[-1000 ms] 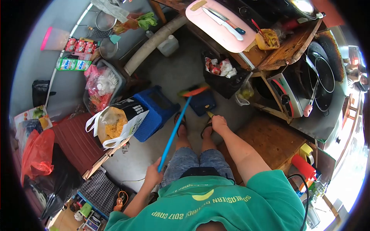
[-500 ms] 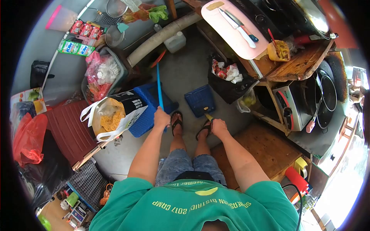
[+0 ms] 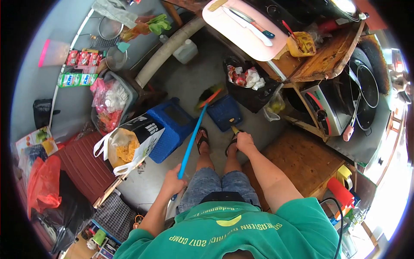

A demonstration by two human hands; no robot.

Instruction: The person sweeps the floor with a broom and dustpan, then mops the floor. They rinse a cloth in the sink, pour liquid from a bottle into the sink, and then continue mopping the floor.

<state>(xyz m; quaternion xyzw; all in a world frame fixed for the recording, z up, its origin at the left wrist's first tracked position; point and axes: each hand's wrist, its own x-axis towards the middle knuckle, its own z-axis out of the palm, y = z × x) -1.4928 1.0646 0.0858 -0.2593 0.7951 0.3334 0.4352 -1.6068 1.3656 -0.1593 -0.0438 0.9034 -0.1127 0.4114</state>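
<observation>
My left hand [image 3: 174,182] is wrapped round the blue handle of a broom [image 3: 192,139]. The broom's orange head with dark bristles [image 3: 209,97] is down at the floor, at the left edge of a blue dustpan [image 3: 225,113]. With my right hand [image 3: 244,143] I grip the dustpan's yellowish handle [image 3: 235,129], and the pan rests on the floor just ahead of my sandalled feet.
A black bag of rubbish [image 3: 250,88] stands beyond the dustpan. To the left are a blue plastic stool [image 3: 170,118] and a white-handled bag [image 3: 129,142]. A wooden counter [image 3: 321,69] with a pink board [image 3: 246,32] and knives juts in at upper right.
The broom's head has swung right and nearer, from beside the pipe to the dustpan. My left hand has drawn back toward my body. The view has shifted slightly; my right hand still grips the dustpan.
</observation>
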